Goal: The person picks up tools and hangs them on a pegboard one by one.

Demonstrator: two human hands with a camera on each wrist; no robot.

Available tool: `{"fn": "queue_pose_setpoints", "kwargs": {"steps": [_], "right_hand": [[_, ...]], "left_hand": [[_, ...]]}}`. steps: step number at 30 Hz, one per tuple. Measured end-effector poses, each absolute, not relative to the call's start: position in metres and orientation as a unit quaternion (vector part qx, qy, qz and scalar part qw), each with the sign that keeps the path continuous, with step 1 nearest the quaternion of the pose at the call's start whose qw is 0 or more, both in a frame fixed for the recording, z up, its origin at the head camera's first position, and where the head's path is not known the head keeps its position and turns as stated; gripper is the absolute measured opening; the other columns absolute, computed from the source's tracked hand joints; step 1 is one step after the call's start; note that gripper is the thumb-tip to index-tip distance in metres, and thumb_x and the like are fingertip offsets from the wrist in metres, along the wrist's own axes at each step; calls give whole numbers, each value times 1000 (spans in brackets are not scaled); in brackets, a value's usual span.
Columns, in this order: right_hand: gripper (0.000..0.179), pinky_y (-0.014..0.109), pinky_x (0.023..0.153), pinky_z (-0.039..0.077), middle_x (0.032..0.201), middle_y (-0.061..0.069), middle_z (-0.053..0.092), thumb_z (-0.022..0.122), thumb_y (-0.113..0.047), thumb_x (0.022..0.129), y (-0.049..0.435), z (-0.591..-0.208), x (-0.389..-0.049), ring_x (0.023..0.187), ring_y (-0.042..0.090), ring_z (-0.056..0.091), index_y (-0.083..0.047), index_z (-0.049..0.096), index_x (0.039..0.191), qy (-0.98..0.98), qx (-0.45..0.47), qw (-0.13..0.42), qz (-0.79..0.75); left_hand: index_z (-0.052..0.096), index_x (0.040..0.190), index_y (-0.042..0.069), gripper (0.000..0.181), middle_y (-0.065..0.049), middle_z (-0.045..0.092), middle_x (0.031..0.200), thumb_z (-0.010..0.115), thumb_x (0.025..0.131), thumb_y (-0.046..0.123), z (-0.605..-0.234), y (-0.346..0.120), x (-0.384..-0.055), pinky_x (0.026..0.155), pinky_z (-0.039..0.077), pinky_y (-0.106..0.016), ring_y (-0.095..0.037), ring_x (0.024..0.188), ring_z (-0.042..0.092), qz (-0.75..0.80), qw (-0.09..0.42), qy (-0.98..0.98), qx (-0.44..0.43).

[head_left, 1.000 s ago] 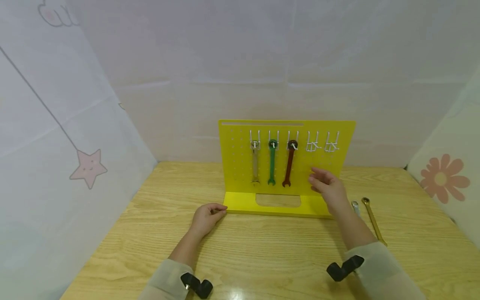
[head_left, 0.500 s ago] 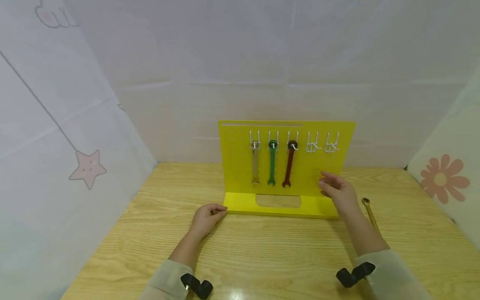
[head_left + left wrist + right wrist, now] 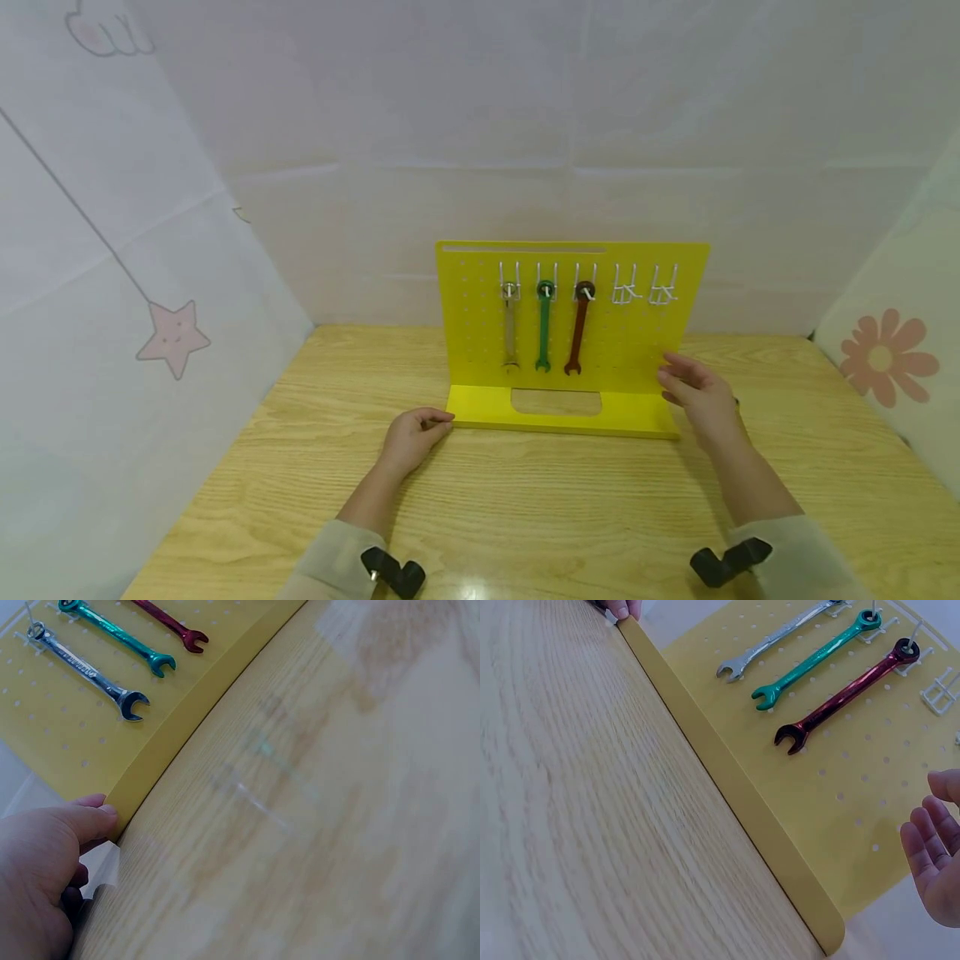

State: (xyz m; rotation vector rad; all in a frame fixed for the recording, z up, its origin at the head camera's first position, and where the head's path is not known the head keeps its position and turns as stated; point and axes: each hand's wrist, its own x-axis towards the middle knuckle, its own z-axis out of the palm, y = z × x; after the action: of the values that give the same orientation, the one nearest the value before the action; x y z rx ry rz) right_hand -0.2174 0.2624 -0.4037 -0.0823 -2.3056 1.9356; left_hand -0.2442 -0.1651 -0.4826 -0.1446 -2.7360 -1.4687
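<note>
A yellow pegboard stand (image 3: 480, 407) stands upright on the table. Hanging in a row on its hooks are a silver wrench (image 3: 86, 671), a green wrench (image 3: 544, 329) and a dark red wrench (image 3: 847, 697). At the base's left front corner, my left hand (image 3: 411, 437) pinches the edge between thumb and fingers. My right hand (image 3: 701, 400) hovers by the board's right end, fingers loosely bent and holding nothing. Only a sliver of a gold wrench (image 3: 737, 403) peeks out beside the right hand; the rest is hidden behind hand and forearm.
Two white wire hooks (image 3: 663, 287) on the board's right side bear no wrench. A wooden table (image 3: 525, 500) spreads in front. Pale cloth walls (image 3: 570, 108) with printed drawings rise behind and at both sides.
My right hand has moved rightward and slightly down, away from the hanging wrenches, and now covers the small silver wrench and most of the gold one. My left hand stays put.
</note>
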Motion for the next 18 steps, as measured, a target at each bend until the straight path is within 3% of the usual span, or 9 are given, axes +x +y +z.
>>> {"fn": "queue_pose_setpoints", "kwargs": {"steps": [7, 11, 14, 18], "right_hand": [[45, 14, 77, 53, 99, -21, 64, 66, -21, 95, 274, -410, -212, 89, -6, 62, -7, 55, 136, -735, -32, 78, 673], [27, 13, 76, 53, 95, -22, 64, 67, -20, 94, 279, -412, -209, 88, -6, 62, -27, 64, 120, -725, -40, 83, 682], [23, 13, 75, 53, 94, -23, 64, 66, -19, 94, 283, -413, -207, 87, -6, 62, -35, 64, 110, -715, -45, 86, 692], [25, 13, 75, 53, 95, -22, 63, 67, -18, 94, 292, -416, -203, 87, -6, 62, -34, 64, 113, -707, -53, 83, 700]], "left_hand": [[77, 100, 12, 13, -4, 73, 104, 71, 89, 16, -481, -165, -243, 75, 46, -29, -12, 82, 56, -475, 19, -879, -39], [77, 100, 11, 13, -4, 73, 104, 71, 89, 16, -481, -164, -242, 76, 46, -29, -11, 83, 57, -473, 20, -880, -40], [77, 100, 11, 13, -4, 73, 105, 71, 89, 16, -481, -164, -242, 77, 47, -29, -12, 84, 58, -475, 20, -879, -40], [77, 100, 12, 13, -4, 73, 105, 71, 89, 17, -482, -165, -243, 77, 47, -30, -12, 85, 58, -475, 20, -879, -41]]}}
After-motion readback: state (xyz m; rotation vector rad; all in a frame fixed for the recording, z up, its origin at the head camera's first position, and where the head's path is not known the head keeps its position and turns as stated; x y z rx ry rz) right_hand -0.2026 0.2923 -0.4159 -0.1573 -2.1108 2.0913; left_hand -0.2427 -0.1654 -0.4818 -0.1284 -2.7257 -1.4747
